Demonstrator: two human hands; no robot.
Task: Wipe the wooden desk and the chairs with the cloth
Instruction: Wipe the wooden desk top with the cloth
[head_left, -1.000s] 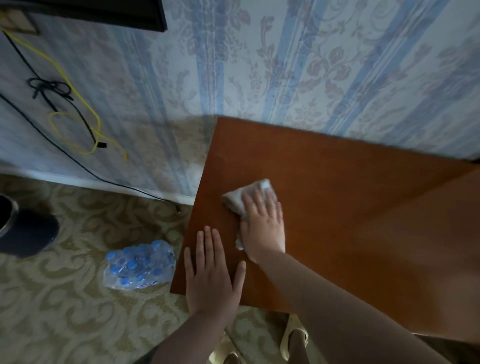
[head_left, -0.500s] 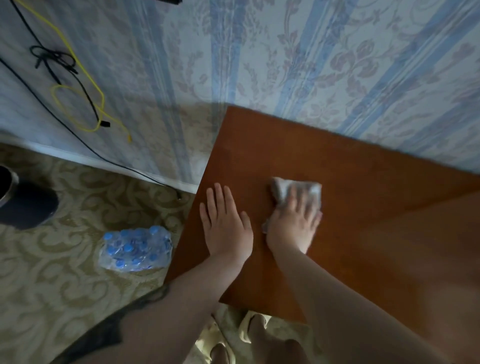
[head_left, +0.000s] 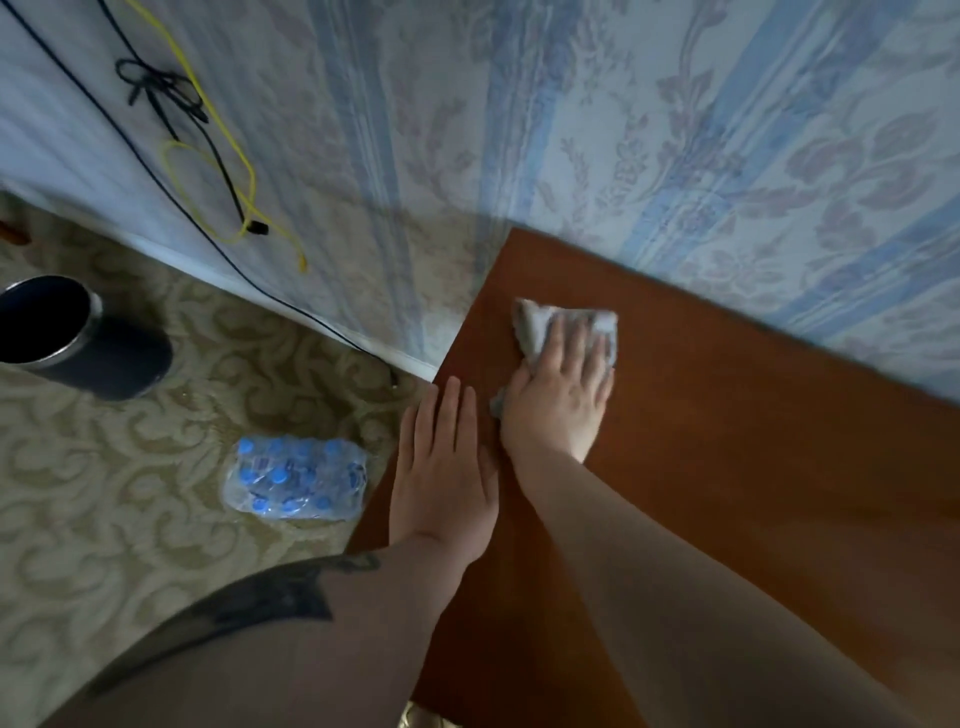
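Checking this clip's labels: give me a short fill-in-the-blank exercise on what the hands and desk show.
1. The right hand presses the ___ flat on the wooden desk.
2. The left hand rests with straight fingers near the desk's ___ edge.
3. The pack of water bottles lies on the ___.

Missing words: cloth; left; carpet

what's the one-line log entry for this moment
step: wiping desk | right hand: presses cloth flat near wall corner | left hand: flat on desk edge
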